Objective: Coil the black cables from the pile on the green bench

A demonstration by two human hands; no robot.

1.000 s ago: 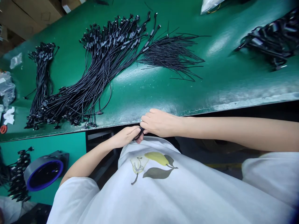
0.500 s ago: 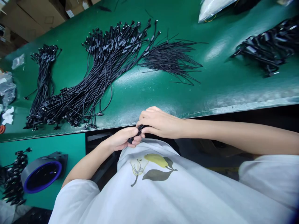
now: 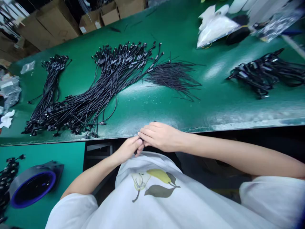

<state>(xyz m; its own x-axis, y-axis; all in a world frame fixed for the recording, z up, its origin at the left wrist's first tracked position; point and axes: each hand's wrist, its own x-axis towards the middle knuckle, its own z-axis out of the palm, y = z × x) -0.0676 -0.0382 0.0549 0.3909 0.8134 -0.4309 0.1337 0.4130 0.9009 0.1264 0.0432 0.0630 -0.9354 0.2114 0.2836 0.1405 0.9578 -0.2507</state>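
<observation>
My left hand (image 3: 128,148) and my right hand (image 3: 160,136) meet close to my chest, just below the front edge of the green table (image 3: 152,105). Both have their fingers curled and pinched together on a small black piece (image 3: 135,152), mostly hidden between the fingertips. On the table ahead lies a big fan of black cables (image 3: 100,86) with small connectors at the ends. A thinner sheaf of black ties (image 3: 173,76) lies to its right. A smaller cable bundle (image 3: 49,86) lies at the left.
A tangle of black cables (image 3: 264,73) lies at the right, white plastic bags (image 3: 214,25) behind it. Cardboard boxes (image 3: 57,22) stand beyond the table. A round grey tub with a blue rim (image 3: 33,186) sits on the lower shelf at the left, by more cables (image 3: 6,184).
My hands stay pinched together at the table edge; the black piece is more hidden now. The view has tilted up, showing more of the far table and boxes.
</observation>
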